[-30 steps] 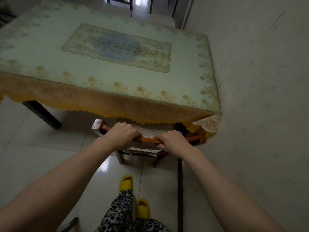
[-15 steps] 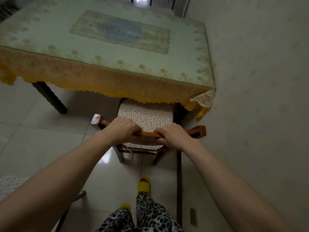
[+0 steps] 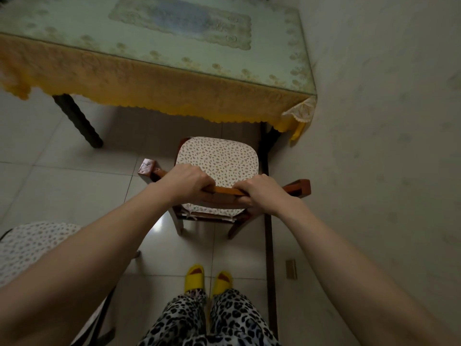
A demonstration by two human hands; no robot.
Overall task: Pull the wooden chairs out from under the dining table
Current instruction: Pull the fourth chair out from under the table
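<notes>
A wooden chair (image 3: 298,188) with a spotted seat cushion (image 3: 219,158) stands on the tiled floor in front of the dining table (image 3: 159,83), its whole seat out from under the yellow tablecloth fringe. My left hand (image 3: 187,182) and my right hand (image 3: 262,193) both grip the chair's top rail, side by side, from the near side. The rail's left end is wrapped in something pale. A second chair with the same spotted cushion (image 3: 30,245) shows at the lower left, partly hidden by my left arm.
A pale wall (image 3: 386,146) runs close along the right of the chair and table. A dark table leg (image 3: 77,121) stands at the left. My feet in yellow slippers (image 3: 208,280) are just behind the chair. A small block (image 3: 291,268) lies by the wall's base.
The chair has slid back toward me, from mostly under the tablecloth to fully out. I have stepped back, and the second chair has come into view at the lower left.
</notes>
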